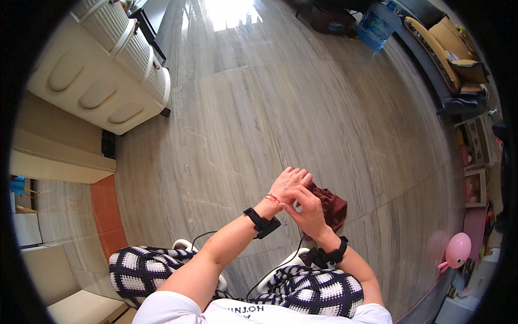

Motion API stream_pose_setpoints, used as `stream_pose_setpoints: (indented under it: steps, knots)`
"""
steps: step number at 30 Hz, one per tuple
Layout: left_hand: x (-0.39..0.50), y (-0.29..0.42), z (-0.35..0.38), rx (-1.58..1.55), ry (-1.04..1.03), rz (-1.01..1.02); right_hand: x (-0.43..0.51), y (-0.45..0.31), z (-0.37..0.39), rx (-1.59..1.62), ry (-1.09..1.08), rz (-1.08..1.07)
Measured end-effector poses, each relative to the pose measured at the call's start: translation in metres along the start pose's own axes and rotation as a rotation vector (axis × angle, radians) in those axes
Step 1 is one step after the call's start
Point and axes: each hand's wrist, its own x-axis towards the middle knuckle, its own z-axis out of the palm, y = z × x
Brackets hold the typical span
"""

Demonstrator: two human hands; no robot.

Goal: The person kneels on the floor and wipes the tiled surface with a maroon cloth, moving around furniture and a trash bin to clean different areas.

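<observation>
My left hand (286,185) is held out low before me, its back up and its fingers curled down. A red string bracelet (272,197) circles its wrist, below it a black strap with a box-shaped device (263,224). Bent fingers of my right hand (306,206) touch the left hand beside the bracelet; whether they pinch anything is hidden. Another black strapped device (330,254) sits on the right wrist. Just beyond and partly behind my right hand lies a crumpled dark red cloth (335,208). I cannot tell whether the left fingers touch it.
A white plastic drawer unit (101,89) stands at the left. At the upper right are a blue water bottle (376,26) and a yellow-brown seat (441,52). A pink balloon (458,250) is at the lower right. Black cables (279,267) run near my knees and white shoes.
</observation>
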Motion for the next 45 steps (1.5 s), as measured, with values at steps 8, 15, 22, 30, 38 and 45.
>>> stream_pose_setpoints:
  steps: [8,15,22,30,38,45]
  knots:
    - [-0.074,-0.005,0.082,-0.951,0.008,-0.058,-0.008,0.027,0.020,0.002,-0.234,-0.094]
    - [-0.070,-0.046,0.056,-0.270,-0.104,-0.435,-0.069,0.108,-0.028,-0.413,-0.031,0.169]
    - [-0.093,-0.089,0.046,-0.326,0.233,-0.715,-0.152,0.152,0.001,-0.641,-0.296,0.258]
    - [-0.119,-0.081,0.060,-0.219,0.338,-0.559,-0.029,0.161,-0.002,-0.413,-0.255,0.222]
    - [-0.116,-0.075,0.063,-0.149,0.348,-0.549,-0.037,0.127,0.020,-0.299,-0.561,-0.149]
    - [-0.117,-0.074,0.065,-0.078,0.298,-0.564,0.027,0.150,-0.026,-0.256,-0.567,0.188]
